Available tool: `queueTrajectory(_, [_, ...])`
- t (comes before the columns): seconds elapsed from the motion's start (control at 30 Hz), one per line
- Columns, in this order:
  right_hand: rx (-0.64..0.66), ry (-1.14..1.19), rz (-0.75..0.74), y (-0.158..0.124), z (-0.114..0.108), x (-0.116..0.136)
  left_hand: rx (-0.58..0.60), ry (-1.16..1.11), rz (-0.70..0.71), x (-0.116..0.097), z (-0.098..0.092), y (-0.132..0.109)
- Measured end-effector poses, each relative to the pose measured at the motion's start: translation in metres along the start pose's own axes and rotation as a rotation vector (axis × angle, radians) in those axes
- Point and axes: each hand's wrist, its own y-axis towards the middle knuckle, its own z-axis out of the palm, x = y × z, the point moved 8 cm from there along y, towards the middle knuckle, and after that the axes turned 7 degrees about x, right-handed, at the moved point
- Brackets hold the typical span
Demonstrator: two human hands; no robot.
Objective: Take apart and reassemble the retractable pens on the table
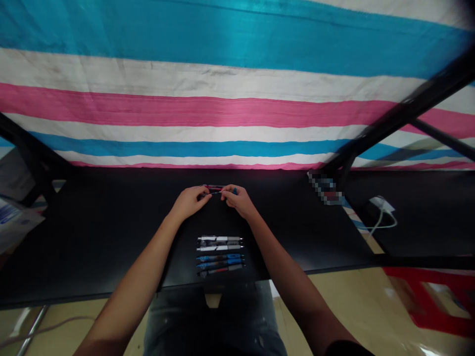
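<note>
Mostly the view is a black desk (pixel 92 232), matt and dark, running wide from left to right; behind its far edge hangs a striped cloth (pixel 222 79) in blue, white and pink bands that fills the upper half. Black frame bars (pixel 401 113) slant across the cloth at the right; another dark bar (pixel 25 143) comes down at the left.

Toward the far middle of the desk the left hand (pixel 189 201) and the right hand (pixel 239 199) meet close together just above the surface; between them is a pen (pixel 214 189), dark with a red part, held level; the fingers (pixel 199 194) of both hands are pinched on it, the left at its left end, the right at its right end.

Nearer the person, close to the near edge and apart from the hands, a row of pens (pixel 220 254) lies on the desk, five side by side, each pointing left to right; the two far ones are white and grey, the next two blue, the nearest dark with red.

On a second dark surface at the right a white charger (pixel 379 203) lies with its cable curling beside it; at the far left sits a pale bag (pixel 11 217); below the near edge show a beige floor (pixel 352 301) and, at the right, a red stool (pixel 426 301).
</note>
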Motion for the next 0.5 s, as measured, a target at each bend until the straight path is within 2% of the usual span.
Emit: queueTrajectory(0.5, [-0.038, 0.005, -0.007, 0.0015, -0.0045, -0.0038, 0.022, 0.006, -0.001, 0.0003, 0.0003, -0.0002])
